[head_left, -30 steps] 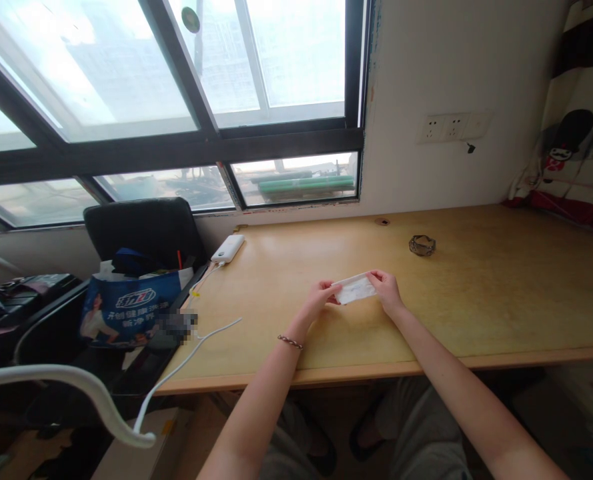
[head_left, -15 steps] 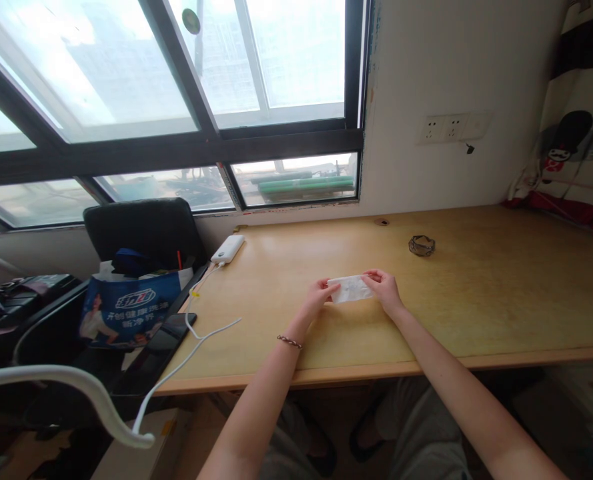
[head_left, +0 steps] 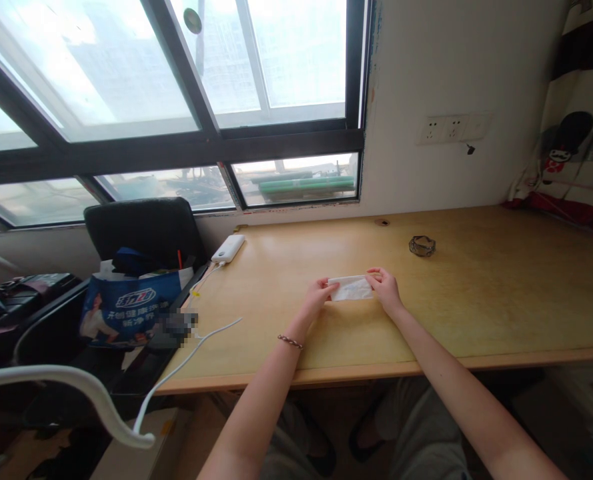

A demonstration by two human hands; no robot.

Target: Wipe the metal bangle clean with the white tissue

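Observation:
A small white folded tissue [head_left: 351,289] is stretched between my two hands, just above the wooden table [head_left: 286,333]. My left hand [head_left: 320,293] pinches its left end, with the thumb lying on the near face. At the opposite end, my right hand [head_left: 385,287] grips the tissue between thumb and fingers. The fingers behind the tissue are mostly hidden. Beyond my right hand, a dark bracelet-like ring [head_left: 421,246] lies on the tabletop.
A white power bank [head_left: 229,249] with a white cable [head_left: 211,335] sits at the table's left edge. Left of it, a blue bag [head_left: 126,310] rests on a black chair [head_left: 143,227]. Wall sockets [head_left: 453,128] and a patterned curtain [head_left: 576,133] are at the right.
The fingers of my right hand have shifted slightly at the tissue's right end, and the tissue's surface looks a little different. My left hand has hardly moved.

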